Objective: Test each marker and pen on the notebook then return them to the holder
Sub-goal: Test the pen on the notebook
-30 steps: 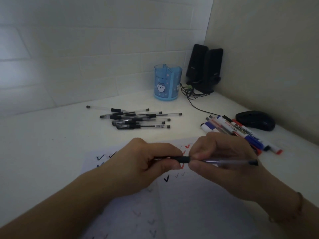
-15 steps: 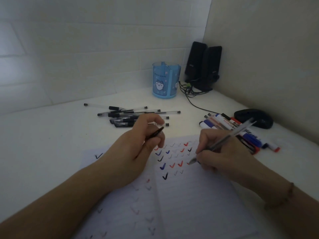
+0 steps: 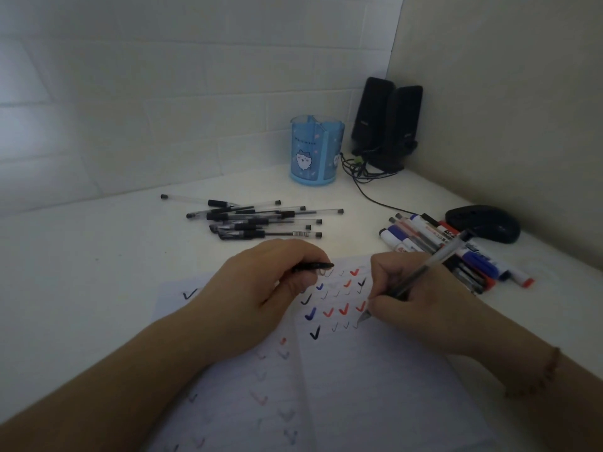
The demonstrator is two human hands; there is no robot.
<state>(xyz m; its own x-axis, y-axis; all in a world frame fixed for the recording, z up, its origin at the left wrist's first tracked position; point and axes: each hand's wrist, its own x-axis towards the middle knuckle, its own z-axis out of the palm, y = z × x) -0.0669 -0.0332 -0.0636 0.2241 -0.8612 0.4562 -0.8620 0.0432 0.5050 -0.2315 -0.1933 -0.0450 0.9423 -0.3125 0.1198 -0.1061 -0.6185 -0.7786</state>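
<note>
An open notebook (image 3: 375,386) lies at the front of the white table, its pages covered with black, blue and red tick marks. My right hand (image 3: 421,301) grips a clear pen (image 3: 434,261) in a writing hold, tip touching the page at the end of a row of thin ticks. My left hand (image 3: 261,295) rests on the notebook and pinches the pen's black cap (image 3: 313,266). A pile of black pens (image 3: 257,221) lies behind the notebook. Several markers (image 3: 456,252) lie to the right. The blue holder (image 3: 316,150) stands at the back.
Two black speakers (image 3: 388,122) with tangled cables stand in the back corner beside the holder. A black mouse (image 3: 484,223) sits at the right by the wall, just behind the markers. Walls close the table at the back and right.
My hands pulled the cap off the pen and moved apart. The left hand settled on the page with the cap. The right hand brought the pen tip down to the paper.
</note>
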